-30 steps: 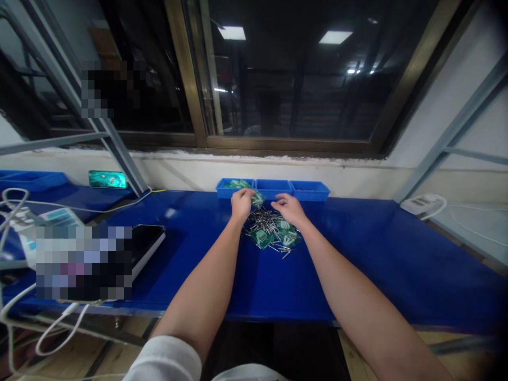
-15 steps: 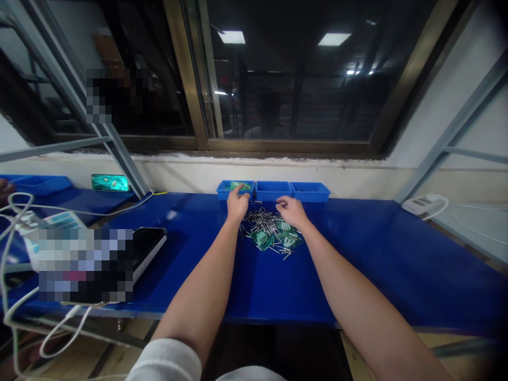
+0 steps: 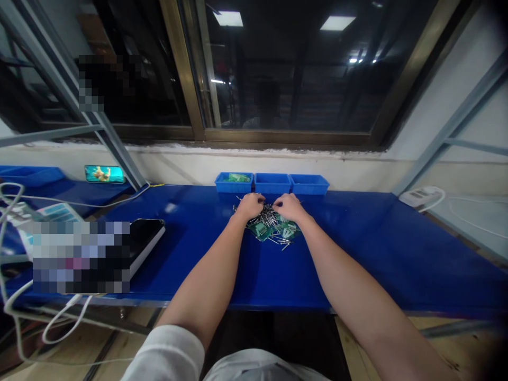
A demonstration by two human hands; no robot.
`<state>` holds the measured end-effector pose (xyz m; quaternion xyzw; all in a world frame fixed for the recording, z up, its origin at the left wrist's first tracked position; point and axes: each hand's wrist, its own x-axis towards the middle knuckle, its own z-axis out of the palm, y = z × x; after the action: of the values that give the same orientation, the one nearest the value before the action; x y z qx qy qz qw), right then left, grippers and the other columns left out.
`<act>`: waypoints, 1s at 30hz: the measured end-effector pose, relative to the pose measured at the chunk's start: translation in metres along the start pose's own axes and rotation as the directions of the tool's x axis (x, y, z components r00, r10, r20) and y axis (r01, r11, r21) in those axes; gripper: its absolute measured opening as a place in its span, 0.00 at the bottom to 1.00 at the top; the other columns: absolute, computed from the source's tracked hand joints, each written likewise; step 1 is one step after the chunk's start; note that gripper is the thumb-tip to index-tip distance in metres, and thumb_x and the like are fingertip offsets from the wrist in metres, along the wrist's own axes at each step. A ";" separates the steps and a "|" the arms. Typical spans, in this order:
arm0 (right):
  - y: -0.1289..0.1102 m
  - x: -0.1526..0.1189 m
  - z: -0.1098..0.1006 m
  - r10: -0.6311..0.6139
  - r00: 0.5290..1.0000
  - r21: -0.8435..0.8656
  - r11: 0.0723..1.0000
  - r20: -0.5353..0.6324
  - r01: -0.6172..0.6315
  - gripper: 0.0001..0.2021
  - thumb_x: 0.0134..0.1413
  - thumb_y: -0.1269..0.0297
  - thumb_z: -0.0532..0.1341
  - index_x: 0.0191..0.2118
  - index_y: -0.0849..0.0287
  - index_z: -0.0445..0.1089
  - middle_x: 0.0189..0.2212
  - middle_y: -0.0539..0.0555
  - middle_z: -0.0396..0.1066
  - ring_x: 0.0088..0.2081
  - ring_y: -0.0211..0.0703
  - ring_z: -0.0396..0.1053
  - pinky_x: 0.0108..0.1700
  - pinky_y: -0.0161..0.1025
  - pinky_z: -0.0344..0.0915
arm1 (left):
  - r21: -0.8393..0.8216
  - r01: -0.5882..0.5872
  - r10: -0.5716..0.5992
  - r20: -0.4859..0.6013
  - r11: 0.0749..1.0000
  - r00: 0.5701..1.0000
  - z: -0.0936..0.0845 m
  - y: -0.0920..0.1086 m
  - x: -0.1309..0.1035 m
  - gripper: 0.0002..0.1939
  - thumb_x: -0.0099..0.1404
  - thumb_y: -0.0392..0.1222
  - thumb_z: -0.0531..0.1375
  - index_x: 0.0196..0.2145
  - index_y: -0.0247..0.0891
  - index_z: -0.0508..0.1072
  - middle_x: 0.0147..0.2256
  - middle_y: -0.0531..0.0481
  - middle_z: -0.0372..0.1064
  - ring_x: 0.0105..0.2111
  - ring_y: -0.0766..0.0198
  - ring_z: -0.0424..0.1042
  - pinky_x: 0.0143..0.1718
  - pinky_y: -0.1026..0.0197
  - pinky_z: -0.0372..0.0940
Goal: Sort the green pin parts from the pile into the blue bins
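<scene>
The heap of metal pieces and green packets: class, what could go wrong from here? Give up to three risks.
1. The metal pieces overlap the green packets, so one might get picked up with a packet.
2. The left hand and right hand are at the heap; a hard end could prick a finger.
3. The pieces lie loose on the table, so a sweep could scatter them.

The flat blue tabletop [image 3: 190,254] looks smooth and glossy. At twelve o'clock on it, the small blue rectangular bins [image 3: 272,188] look like plastic, and the thin silvery pins [image 3: 270,217] like shiny metal. The white short sleeve [image 3: 166,352], at seven o'clock, is matt cloth.
</scene>
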<state>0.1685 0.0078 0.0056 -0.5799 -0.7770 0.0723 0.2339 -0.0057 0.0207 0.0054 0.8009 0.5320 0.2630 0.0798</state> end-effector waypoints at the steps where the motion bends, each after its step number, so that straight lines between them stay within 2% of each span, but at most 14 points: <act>1: 0.000 0.000 0.000 0.006 1.000 0.001 1.000 0.009 -0.006 0.08 0.46 0.59 0.60 0.30 0.52 0.77 0.35 0.55 0.73 0.46 0.53 0.62 0.46 0.43 0.58 | 0.004 -0.005 0.005 0.005 1.000 1.000 0.001 0.000 0.000 0.17 0.56 0.34 0.53 0.41 0.38 0.76 0.44 0.47 0.72 0.48 0.58 0.68 0.52 0.62 0.59; 6: 0.002 0.001 0.003 -0.024 1.000 0.023 0.999 -0.015 0.024 0.06 0.46 0.62 0.61 0.28 0.53 0.76 0.33 0.55 0.72 0.43 0.51 0.62 0.45 0.43 0.57 | -0.048 0.005 -0.006 -0.026 0.999 1.000 -0.001 0.003 -0.002 0.16 0.56 0.37 0.54 0.41 0.38 0.76 0.44 0.47 0.73 0.46 0.56 0.70 0.51 0.60 0.60; 11: -0.003 0.001 0.000 -0.114 0.988 0.066 0.990 -0.102 0.121 0.09 0.52 0.62 0.58 0.33 0.56 0.75 0.33 0.55 0.71 0.39 0.45 0.64 0.46 0.41 0.55 | -0.227 -0.096 0.076 -0.094 0.969 0.993 -0.008 0.014 -0.007 0.15 0.58 0.40 0.55 0.41 0.38 0.76 0.41 0.48 0.74 0.42 0.59 0.71 0.47 0.61 0.62; 15: -0.008 0.000 -0.004 -0.136 0.980 0.158 0.975 -0.146 0.159 0.10 0.55 0.63 0.55 0.33 0.59 0.72 0.30 0.54 0.72 0.34 0.42 0.64 0.39 0.37 0.56 | -0.378 -0.138 0.094 -0.134 0.915 0.987 -0.010 0.016 -0.007 0.13 0.59 0.41 0.55 0.36 0.36 0.77 0.37 0.48 0.75 0.38 0.60 0.72 0.44 0.61 0.63; 20: -0.005 0.000 -0.004 -0.072 0.980 0.314 0.941 -0.184 0.128 0.15 0.56 0.56 0.53 0.29 0.60 0.70 0.25 0.52 0.71 0.27 0.39 0.65 0.31 0.34 0.56 | -0.491 -0.096 0.024 -0.151 0.866 0.988 -0.006 0.010 -0.002 0.11 0.56 0.41 0.59 0.34 0.34 0.77 0.34 0.46 0.75 0.34 0.60 0.72 0.41 0.59 0.64; 25: -0.001 0.005 0.000 0.061 0.985 0.468 0.883 -0.161 0.022 0.19 0.54 0.53 0.52 0.25 0.61 0.70 0.22 0.53 0.71 0.26 0.40 0.67 0.32 0.36 0.59 | -0.595 -0.068 -0.106 -0.253 0.801 0.962 -0.001 0.003 0.004 0.11 0.55 0.40 0.60 0.35 0.33 0.76 0.32 0.45 0.75 0.32 0.62 0.71 0.37 0.60 0.65; 30: 0.003 0.011 0.006 0.122 0.983 0.624 0.781 -0.134 -0.012 0.21 0.53 0.50 0.52 0.23 0.61 0.70 0.20 0.53 0.70 0.24 0.40 0.67 0.31 0.36 0.60 | -0.687 -0.073 -0.095 -0.203 0.723 0.975 -0.001 0.005 0.005 0.17 0.54 0.39 0.60 0.42 0.31 0.73 0.26 0.49 0.72 0.26 0.66 0.69 0.34 0.62 0.64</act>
<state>0.1665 0.0200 0.0026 -0.5018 -0.6664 0.2833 0.4730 -0.0010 0.0229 0.0097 0.6753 0.4063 0.5301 0.3131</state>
